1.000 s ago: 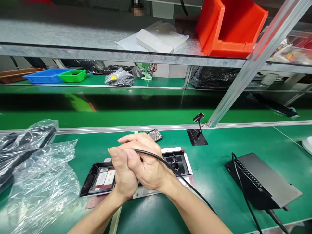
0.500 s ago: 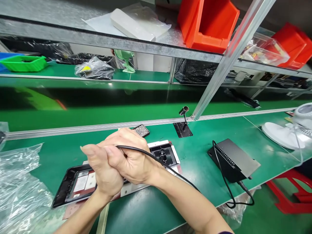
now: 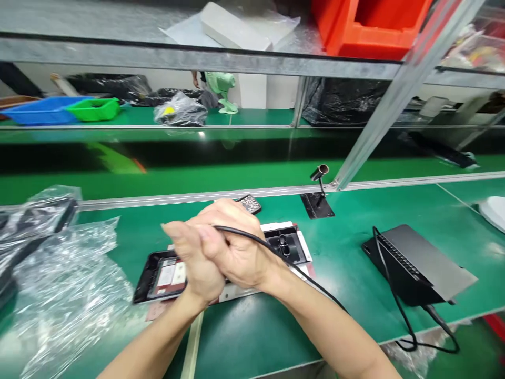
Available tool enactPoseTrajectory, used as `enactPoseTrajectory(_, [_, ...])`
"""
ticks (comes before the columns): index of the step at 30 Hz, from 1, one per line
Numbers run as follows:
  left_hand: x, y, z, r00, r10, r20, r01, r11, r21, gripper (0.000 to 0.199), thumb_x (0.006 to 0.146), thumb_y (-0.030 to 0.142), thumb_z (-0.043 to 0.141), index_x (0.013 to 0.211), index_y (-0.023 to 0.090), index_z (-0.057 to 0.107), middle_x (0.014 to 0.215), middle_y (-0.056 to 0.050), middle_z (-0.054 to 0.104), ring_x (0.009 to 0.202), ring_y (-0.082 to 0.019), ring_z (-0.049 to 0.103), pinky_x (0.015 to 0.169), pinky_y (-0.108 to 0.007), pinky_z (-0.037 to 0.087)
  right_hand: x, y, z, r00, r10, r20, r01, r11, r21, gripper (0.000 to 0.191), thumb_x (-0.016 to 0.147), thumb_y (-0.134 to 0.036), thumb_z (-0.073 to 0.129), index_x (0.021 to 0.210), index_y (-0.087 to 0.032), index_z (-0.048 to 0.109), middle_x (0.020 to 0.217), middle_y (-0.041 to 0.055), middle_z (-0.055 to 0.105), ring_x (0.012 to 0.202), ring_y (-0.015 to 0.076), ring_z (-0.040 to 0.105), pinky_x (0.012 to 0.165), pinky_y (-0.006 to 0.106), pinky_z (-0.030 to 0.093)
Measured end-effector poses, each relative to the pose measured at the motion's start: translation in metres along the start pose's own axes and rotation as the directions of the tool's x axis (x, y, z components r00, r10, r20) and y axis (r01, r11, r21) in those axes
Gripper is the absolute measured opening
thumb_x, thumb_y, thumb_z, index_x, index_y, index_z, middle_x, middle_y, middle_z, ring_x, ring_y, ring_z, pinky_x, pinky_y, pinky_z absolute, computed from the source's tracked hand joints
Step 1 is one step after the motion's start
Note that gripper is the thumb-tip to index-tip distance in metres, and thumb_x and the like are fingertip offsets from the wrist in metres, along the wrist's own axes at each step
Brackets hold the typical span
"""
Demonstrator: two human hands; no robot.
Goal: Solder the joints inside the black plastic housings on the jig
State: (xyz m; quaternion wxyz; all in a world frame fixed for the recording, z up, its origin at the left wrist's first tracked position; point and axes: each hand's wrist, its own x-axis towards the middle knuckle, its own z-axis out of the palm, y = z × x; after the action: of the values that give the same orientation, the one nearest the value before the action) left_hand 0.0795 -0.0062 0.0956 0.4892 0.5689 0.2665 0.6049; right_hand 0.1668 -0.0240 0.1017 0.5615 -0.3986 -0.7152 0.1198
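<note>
My right hand (image 3: 240,252) is closed around a corded tool, apparently a soldering iron, whose body and tip are hidden. Its black cable (image 3: 276,253) leaves between thumb and forefinger and runs along my right forearm. My left hand (image 3: 201,263) presses against the right, curled, thumb pointing up and left; whatever it holds is hidden. Both are over a long black plastic casing (image 3: 148,279) with white labels at its left end. On the right, the casing shows a recess with a small black part (image 3: 283,246). Beneath lies a reddish and white support (image 3: 305,245).
Behind the casing lie a tip cleaner (image 3: 251,204) and an iron stand (image 3: 317,204). A black box (image 3: 418,268) with cables sits right. Clear plastic wrap (image 3: 71,295) covers the left. Above runs a metal shelf (image 3: 158,55) with a red bin (image 3: 374,42); a slanted post (image 3: 374,121) supports it.
The view has turned left, so the bench and its objects appear farther right. My hands keep nearly the same grip over the casing.
</note>
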Motion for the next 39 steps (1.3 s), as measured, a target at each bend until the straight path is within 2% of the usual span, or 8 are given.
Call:
enactPoseTrajectory(4, [-0.001,-0.001,0.004,0.999,0.043,-0.024,-0.042,0.997,0.062,0.075,0.093,0.077,0.029,0.063,0.019,0.066,0.071,-0.007,0.064,0.072,-0.021,0.061,0.079,-0.037,0.055,0.004,0.003,-0.001,1.0,-0.009,-0.007,0.01,0.989,0.149,0.024,0.098,-0.032,0.05,0.089,-0.024,0.072,0.094,0.0016,0.075,0.091,0.0184,0.067,0.09,0.038,0.056])
enactPoseTrajectory(9, [-0.004,-0.007,0.001,0.999,0.006,-0.034,-0.005,1.0,0.008,0.066,0.096,0.072,0.032,0.073,0.02,0.066,0.076,-0.005,0.065,0.074,-0.019,0.061,0.071,-0.032,0.054,0.008,0.002,-0.006,1.0,-0.027,-0.007,0.028,0.989,0.146,0.024,0.098,-0.029,0.049,0.096,-0.023,0.073,0.107,0.0055,0.072,0.108,0.0209,0.065,0.097,0.042,0.054])
enactPoseTrajectory(16, [-0.005,-0.009,0.0,0.999,-0.032,-0.035,0.031,0.999,-0.02,0.064,0.095,0.073,0.033,0.073,0.021,0.062,0.077,-0.005,0.063,0.079,-0.021,0.061,0.08,-0.035,0.054,0.011,0.003,-0.008,0.999,-0.042,0.018,0.039,0.989,0.144,0.027,0.099,-0.033,0.049,0.1,-0.022,0.074,0.116,0.0069,0.07,0.116,0.0189,0.063,0.101,0.038,0.052])
enactPoseTrajectory(22, [-0.002,-0.007,0.002,0.999,-0.039,-0.02,0.038,0.997,-0.062,0.058,0.098,0.068,0.032,0.071,0.021,0.054,0.071,-0.003,0.058,0.072,-0.019,0.057,0.078,-0.036,0.052,0.012,0.003,-0.006,0.999,-0.045,0.011,0.042,0.982,0.182,0.031,0.1,-0.027,0.046,0.125,-0.027,0.065,0.119,0.0006,0.074,0.106,0.0159,0.066,0.098,0.036,0.052])
enactPoseTrajectory(28, [-0.001,-0.005,0.001,0.999,0.044,0.007,-0.044,0.999,-0.008,0.056,0.1,0.062,0.034,0.071,0.02,0.057,0.074,-0.004,0.062,0.074,-0.02,0.06,0.08,-0.036,0.054,0.011,0.003,-0.005,0.998,0.039,0.054,-0.05,0.974,0.221,0.026,0.099,-0.029,0.048,0.094,-0.026,0.074,0.092,0.0025,0.074,0.089,0.02,0.068,0.088,0.04,0.056])
enactPoseTrajectory(32, [-0.002,-0.006,0.0,0.999,0.044,-0.025,-0.043,0.999,0.028,0.061,0.1,0.065,0.03,0.07,0.02,0.059,0.071,-0.004,0.062,0.068,-0.019,0.058,0.07,-0.035,0.054,0.011,0.005,-0.003,0.999,0.027,0.04,-0.036,0.973,0.227,0.023,0.098,-0.029,0.051,0.092,-0.026,0.073,0.091,0.0017,0.074,0.086,0.0196,0.067,0.084,0.041,0.055])
enactPoseTrajectory(36, [-0.001,-0.005,0.001,0.998,0.067,0.0,-0.067,0.997,0.023,0.063,0.101,0.064,0.027,0.07,0.021,0.06,0.075,-0.004,0.065,0.073,-0.019,0.061,0.075,-0.034,0.054,0.012,0.006,-0.002,0.999,0.013,0.037,-0.021,0.974,0.224,0.024,0.099,-0.029,0.05,0.092,-0.025,0.072,0.091,0.0015,0.074,0.085,0.0188,0.066,0.083,0.041,0.055])
enactPoseTrajectory(39, [0.0,-0.003,0.002,0.997,-0.046,-0.057,0.046,0.999,-0.002,0.067,0.091,0.078,0.034,0.065,0.022,0.058,0.068,-0.003,0.063,0.069,-0.02,0.061,0.074,-0.035,0.056,0.012,0.006,-0.002,0.999,0.011,0.045,-0.019,0.984,0.177,0.027,0.1,-0.03,0.047,0.091,-0.026,0.072,0.09,0.0008,0.075,0.087,0.019,0.068,0.084,0.041,0.056])
